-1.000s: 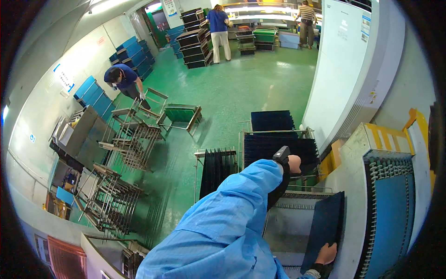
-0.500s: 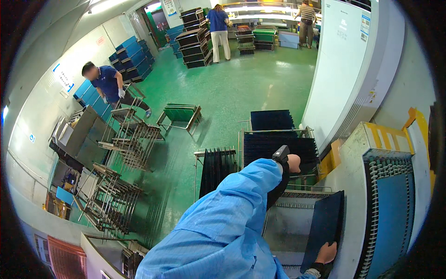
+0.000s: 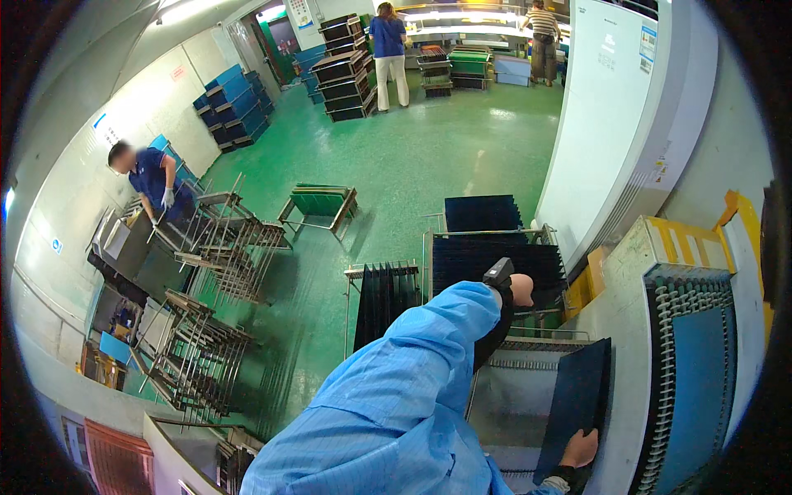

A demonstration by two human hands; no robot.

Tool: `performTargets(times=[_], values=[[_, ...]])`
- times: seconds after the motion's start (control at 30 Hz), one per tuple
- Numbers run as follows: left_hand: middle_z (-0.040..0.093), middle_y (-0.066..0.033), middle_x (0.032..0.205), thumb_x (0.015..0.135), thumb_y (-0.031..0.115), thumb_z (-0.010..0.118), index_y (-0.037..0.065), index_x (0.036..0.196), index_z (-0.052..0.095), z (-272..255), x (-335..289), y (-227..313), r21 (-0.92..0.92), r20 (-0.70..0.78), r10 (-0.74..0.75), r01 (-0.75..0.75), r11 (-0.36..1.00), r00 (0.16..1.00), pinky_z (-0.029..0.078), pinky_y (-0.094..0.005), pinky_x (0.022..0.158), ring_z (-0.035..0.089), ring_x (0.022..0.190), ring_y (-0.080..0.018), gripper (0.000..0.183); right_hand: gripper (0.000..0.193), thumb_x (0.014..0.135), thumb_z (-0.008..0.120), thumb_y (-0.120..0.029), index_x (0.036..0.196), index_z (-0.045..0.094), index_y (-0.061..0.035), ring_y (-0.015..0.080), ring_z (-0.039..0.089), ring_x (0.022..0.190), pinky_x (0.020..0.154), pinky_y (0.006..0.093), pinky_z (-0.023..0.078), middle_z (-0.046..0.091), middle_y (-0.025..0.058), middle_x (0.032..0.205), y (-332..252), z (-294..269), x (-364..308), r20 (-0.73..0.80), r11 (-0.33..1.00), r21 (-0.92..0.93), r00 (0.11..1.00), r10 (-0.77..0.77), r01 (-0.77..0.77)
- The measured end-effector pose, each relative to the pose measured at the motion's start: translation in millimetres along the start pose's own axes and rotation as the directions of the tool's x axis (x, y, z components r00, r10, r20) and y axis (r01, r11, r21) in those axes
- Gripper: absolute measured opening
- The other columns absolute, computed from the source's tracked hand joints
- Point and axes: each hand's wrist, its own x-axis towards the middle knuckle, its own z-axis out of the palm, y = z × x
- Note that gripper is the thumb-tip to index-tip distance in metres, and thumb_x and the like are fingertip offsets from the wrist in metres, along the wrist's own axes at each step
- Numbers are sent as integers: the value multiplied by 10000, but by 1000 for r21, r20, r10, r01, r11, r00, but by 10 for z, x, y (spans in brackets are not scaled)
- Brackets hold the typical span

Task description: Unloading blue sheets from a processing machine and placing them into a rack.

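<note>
My left arm, in a blue sleeve, reaches across to a metal rack packed with dark panels (image 3: 474, 257). At its end, my left hand (image 3: 521, 290) is over the near part of that rack, beside a black wrist device (image 3: 498, 271). Its fingers are hidden, so what it holds does not show. At the lower right, my right hand (image 3: 580, 448) has its fingers curled on the right edge of a dark flat panel (image 3: 573, 396). That panel stands tilted over a grey metal machine bed (image 3: 513, 392) with rows of small rollers.
Another rack of dark panels (image 3: 386, 301) stands to the left. Farther off is a low rack with green panels (image 3: 318, 206). Stacked metal frames (image 3: 235, 239) fill the left side, near a co-worker (image 3: 157, 181). A roller conveyor with a blue panel (image 3: 701, 388) is at the right.
The co-worker at the left has moved farther left and leans over beside the stacked metal frames. My own hands and the dark panel show no visible movement.
</note>
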Motion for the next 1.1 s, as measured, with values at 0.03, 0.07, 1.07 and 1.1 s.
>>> performTargets(times=[0.03, 0.07, 1.07, 1.1], values=[[661, -181, 826, 739, 375, 670, 4, 836, 703, 0, -2, -8, 0, -1, -1, 1, 1000, 1000, 500, -443, 721, 631, 809, -344, 386, 330, 796, 617, -181, 1063, 588, 10, 373, 603, 943, 809, 438, 474, 631, 215, 1027, -29, -31, -8, 17, 1000, -4, 1000, 6, -6], [661, -181, 824, 737, 375, 671, 2, 833, 703, 2, -4, -15, -3, -13, -3, 3, 1000, 1000, 500, -444, 721, 631, 807, -345, 386, 330, 796, 617, -181, 1063, 588, 10, 373, 603, 943, 809, 438, 474, 631, 215, 1027, -31, -26, -2, 17, 1000, -3, 1000, 4, -4], [659, -148, 745, 748, 356, 655, 6, 770, 693, 16, 13, -12, -53, -4, -16, 16, 998, 1000, 501, -424, 665, 634, 730, -312, 353, 320, 794, 607, -186, 1046, 580, 11, 389, 603, 919, 778, 456, 477, 635, 216, 1003, 160, 237, 66, -89, 997, -10, 994, -71, 70], [656, -113, 688, 775, 346, 637, 19, 727, 685, 26, 14, -44, -28, -19, -12, 12, 1000, 1000, 494, -417, 622, 631, 673, -285, 334, 318, 793, 607, -183, 1042, 581, 12, 389, 604, 919, 779, 456, 477, 634, 218, 1005, 120, 225, 59, -74, 999, 2, 996, -54, 54]])
